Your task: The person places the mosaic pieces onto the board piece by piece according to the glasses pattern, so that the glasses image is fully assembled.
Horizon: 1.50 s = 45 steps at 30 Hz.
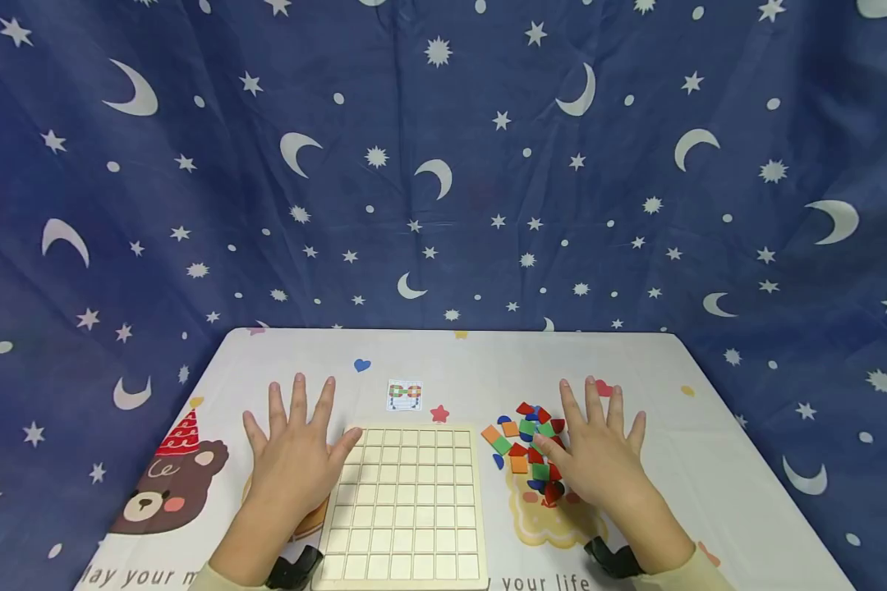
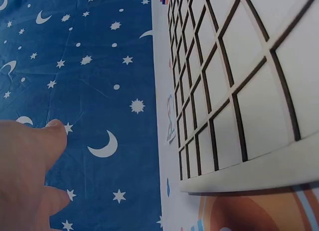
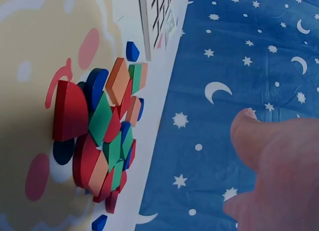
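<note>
My left hand (image 1: 296, 460) is spread with straight fingers at the left edge of a pale grid board (image 1: 406, 506), its thumb overlapping the board's top left corner in the head view. The board's square cells hold nothing. Fingers spread too, my right hand (image 1: 599, 455) is beside a heap of small colored pieces (image 1: 518, 465), its thumb over the heap's right side. Red quarter-round, blue half-round, green and orange square pieces make up the heap; a red piece (image 3: 71, 111) stands out nearest in the right wrist view. Neither hand holds anything.
Beyond the board lies a small printed card (image 1: 404, 396) with a colored pattern. A white tablecloth (image 1: 488, 369) printed with a bear, hearts and stars covers the table. Behind it hangs a dark blue curtain (image 1: 473, 246) with moons and stars.
</note>
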Each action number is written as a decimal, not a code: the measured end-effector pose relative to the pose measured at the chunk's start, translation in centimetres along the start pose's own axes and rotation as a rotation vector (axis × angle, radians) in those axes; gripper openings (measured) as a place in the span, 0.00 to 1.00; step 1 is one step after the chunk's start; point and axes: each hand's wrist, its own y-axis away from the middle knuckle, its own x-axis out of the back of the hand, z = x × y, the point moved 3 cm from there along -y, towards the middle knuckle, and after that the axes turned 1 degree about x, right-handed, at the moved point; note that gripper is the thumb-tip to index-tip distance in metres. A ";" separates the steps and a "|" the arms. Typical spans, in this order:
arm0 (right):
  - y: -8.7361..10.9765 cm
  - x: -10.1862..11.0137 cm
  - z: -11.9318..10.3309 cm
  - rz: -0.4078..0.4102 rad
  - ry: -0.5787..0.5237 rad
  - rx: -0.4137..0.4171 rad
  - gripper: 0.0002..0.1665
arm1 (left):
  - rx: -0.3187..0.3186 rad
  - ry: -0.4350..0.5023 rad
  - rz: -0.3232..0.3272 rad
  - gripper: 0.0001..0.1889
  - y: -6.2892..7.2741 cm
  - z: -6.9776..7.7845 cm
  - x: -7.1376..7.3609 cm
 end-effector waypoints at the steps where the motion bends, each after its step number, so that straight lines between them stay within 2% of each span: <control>1: 0.0 0.0 0.0 -0.002 -0.004 0.002 0.64 | 0.000 0.006 -0.003 0.47 0.0 0.0 0.0; 10: -0.2 -0.1 0.6 -0.001 -0.030 0.025 0.62 | 0.000 0.072 -0.070 0.46 0.4 -0.4 -0.4; 17: -0.6 -0.3 1.3 0.037 -0.060 0.070 0.60 | -0.007 0.239 -0.116 0.44 0.7 -0.7 -0.2; 24: -1.5 -0.7 2.2 0.086 -0.164 0.102 0.54 | 0.127 0.378 -0.211 0.39 1.1 -1.4 -0.2; 29: -2.3 -1.3 3.6 0.104 -0.280 0.117 0.44 | 0.179 0.446 -0.268 0.34 1.6 -1.8 -0.5; 35: -3.2 -2.2 4.6 0.065 -0.344 0.098 0.37 | 0.226 0.506 -0.299 0.30 1.9 -2.1 -0.8; 41: -4.0 -3.1 5.2 0.029 -0.363 0.072 0.32 | 0.315 0.619 -0.359 0.29 2.2 -1.9 -1.6; 45: -4.6 -3.3 5.5 0.013 -0.360 0.051 0.30 | 0.338 0.639 -0.362 0.30 2.3 -1.9 -2.2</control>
